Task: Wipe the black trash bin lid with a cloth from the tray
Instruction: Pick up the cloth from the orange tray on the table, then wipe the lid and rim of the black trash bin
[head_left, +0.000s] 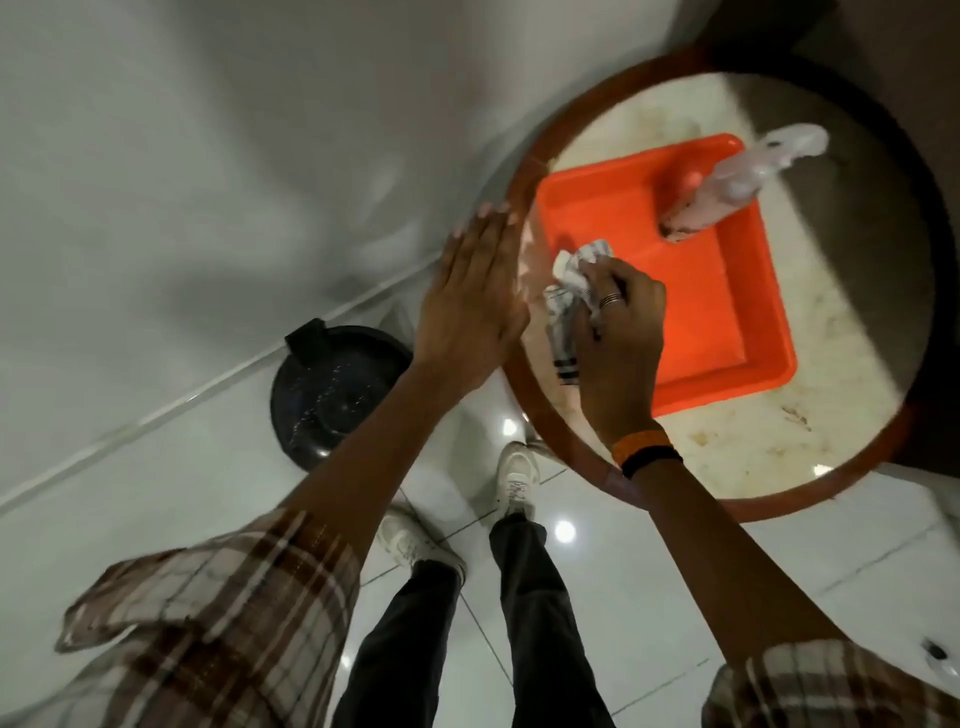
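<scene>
My right hand (621, 332) grips a crumpled white cloth with dark stripes (566, 306) over the left edge of the orange tray (727, 332). One end of the cloth hangs down past the tray's rim. My left hand (472, 306) is flat with fingers straight and together, held in the air beside the table's left edge, holding nothing. The black trash bin lid (332, 389) lies low on the floor to the left, below my left forearm, speckled with pale droplets or dust.
The tray rests on a round marble-topped table with a brown wooden rim (550, 415). A clear spray bottle (727, 192) stands in the tray's far corner. A grey wall (208, 156) runs behind the bin. My feet stand on glossy white floor tiles (649, 571).
</scene>
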